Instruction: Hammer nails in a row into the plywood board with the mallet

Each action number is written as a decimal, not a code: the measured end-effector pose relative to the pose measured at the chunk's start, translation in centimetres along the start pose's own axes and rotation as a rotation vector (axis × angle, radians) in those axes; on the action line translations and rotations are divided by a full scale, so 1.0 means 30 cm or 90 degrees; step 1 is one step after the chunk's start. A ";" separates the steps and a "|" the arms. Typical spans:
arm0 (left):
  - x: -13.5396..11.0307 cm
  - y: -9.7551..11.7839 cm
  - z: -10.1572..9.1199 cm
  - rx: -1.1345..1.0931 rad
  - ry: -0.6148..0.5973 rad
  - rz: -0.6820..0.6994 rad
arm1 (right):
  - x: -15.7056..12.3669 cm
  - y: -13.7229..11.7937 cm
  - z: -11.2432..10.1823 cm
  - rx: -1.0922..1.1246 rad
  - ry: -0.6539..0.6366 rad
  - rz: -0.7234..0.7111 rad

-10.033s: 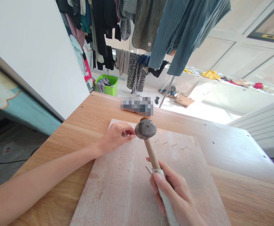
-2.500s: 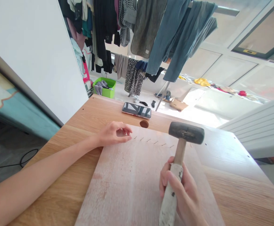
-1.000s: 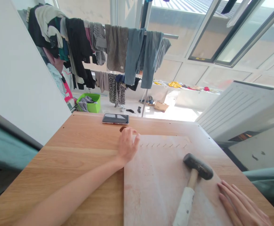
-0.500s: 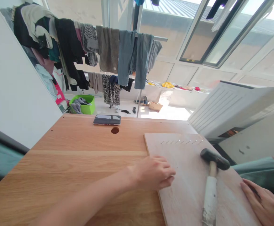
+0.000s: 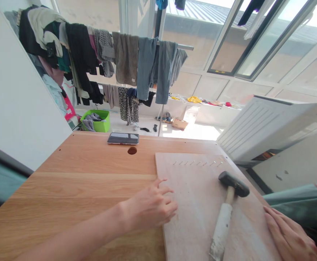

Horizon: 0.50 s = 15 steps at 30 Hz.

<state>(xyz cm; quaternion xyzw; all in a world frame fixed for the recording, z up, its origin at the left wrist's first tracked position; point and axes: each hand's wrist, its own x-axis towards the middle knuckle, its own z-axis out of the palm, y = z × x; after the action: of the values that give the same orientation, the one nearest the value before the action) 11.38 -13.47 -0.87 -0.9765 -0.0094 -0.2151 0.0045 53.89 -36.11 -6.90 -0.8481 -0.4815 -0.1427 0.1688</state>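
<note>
A pale wooden board lies flat on the wooden table. Along its far end stands a row of several thin nails, all leaning a little. On the board's right half rests a mallet with a black head and a white-wrapped handle, touched by neither hand. My left hand is over the board's left edge, its fingers apart and slightly curled, with nothing visible in them. At the board's right edge my right hand rests with fingers stretched out against it; part of that hand is cut off by the frame.
A phone lies at the table's far edge, near a round hole. Beyond are hanging clothes and a green basket. A white ribbed panel stands at the right, a white wall at the left.
The board has shifted left across the table, carrying the nails and mallet. My left hand has moved left and its fingers have spread from a closed shape. My right hand has followed leftward.
</note>
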 end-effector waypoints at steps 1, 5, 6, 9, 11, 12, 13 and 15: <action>-0.021 -0.003 -0.024 0.006 -0.012 -0.017 | -0.013 -0.031 0.008 0.018 -0.010 0.004; -0.108 -0.023 -0.131 0.012 -0.104 -0.094 | -0.060 -0.190 0.029 0.073 -0.029 -0.033; -0.132 -0.029 -0.155 0.017 -0.127 -0.115 | -0.071 -0.234 0.033 0.078 -0.030 -0.053; -0.213 -0.043 -0.199 0.061 -0.174 -0.194 | -0.101 -0.362 0.041 0.075 -0.017 -0.125; -0.277 -0.046 -0.210 0.093 -0.185 -0.249 | -0.118 -0.442 0.046 0.061 -0.019 -0.175; -0.309 -0.045 -0.215 0.105 -0.189 -0.274 | -0.125 -0.479 0.049 0.050 -0.022 -0.195; -0.338 -0.043 -0.220 0.114 -0.197 -0.297 | -0.129 -0.515 0.050 0.038 -0.023 -0.212; -0.386 -0.037 -0.237 0.120 -0.223 -0.335 | -0.132 -0.579 0.053 0.022 -0.012 -0.235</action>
<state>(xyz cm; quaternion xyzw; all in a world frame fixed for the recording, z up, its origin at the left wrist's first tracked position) -2.13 -12.63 0.72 -0.9580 -0.2819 -0.0360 0.0372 37.01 -30.15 -7.35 -0.7438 -0.6329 -0.1546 0.1496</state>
